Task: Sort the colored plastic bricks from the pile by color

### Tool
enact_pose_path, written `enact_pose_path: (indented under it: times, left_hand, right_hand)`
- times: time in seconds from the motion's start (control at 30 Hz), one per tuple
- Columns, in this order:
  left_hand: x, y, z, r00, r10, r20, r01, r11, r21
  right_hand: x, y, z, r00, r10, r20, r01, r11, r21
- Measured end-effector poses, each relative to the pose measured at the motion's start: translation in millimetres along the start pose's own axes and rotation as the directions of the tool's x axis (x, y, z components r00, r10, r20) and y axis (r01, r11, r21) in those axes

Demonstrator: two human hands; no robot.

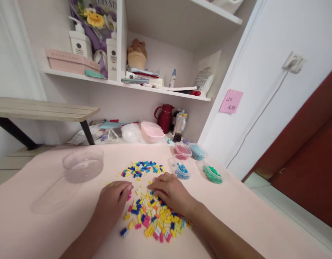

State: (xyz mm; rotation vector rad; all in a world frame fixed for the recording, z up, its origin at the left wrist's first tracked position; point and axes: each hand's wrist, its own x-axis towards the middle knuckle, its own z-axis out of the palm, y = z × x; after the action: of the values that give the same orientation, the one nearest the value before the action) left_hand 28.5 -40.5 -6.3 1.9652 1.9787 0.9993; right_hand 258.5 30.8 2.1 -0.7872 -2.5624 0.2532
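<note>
My left hand looks curled, my right loosely bent, can't tell what's gripped; a sleeve-less wrist sweep could scatter the small multicoloured plastic bricks.

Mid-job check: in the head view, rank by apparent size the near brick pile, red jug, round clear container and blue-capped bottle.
1. Near brick pile
2. Round clear container
3. Red jug
4. Blue-capped bottle
True sizes may differ; the pile is nearer.

Your pink table carries a near pile and a far pile of blocks. Left, you have a clear round tub; right, small tubs.
</note>
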Motion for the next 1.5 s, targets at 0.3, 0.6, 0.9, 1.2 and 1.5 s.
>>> enact_pose_path:
  times: [0.3,0.6,0.9,1.2,1.5]
  left_hand:
    - [1,-1,1.8,1.000,0.021,-0.008,-0.021,1.000,-0.002]
    - [2,-4,1.6,0.998,0.024,-0.052,-0.025,1.000,-0.006]
    - [3,-10,0.5,0.995,-0.010,-0.103,0.005,0.999,-0.048]
    - [5,-6,-5.2,0.980,-0.195,-0.026,0.193,0.979,-0.066]
    - [9,-9,-6.0,0.965,-0.262,-0.026,0.260,0.963,-0.065]
  right_hand:
    - [10,-15,1,0.995,0.096,0.002,-0.096,0.995,-0.032]
    - [8,-7,0,0.985,0.158,-0.072,-0.136,0.961,0.242]
    - [2,11,-49,0.881,0.327,-0.342,-0.140,0.870,0.473]
    - [-14,74,-62,0.633,0.551,-0.543,-0.401,0.834,0.379]
    - [-16,83,-57,0.597,0.554,-0.580,-0.464,0.829,0.313]
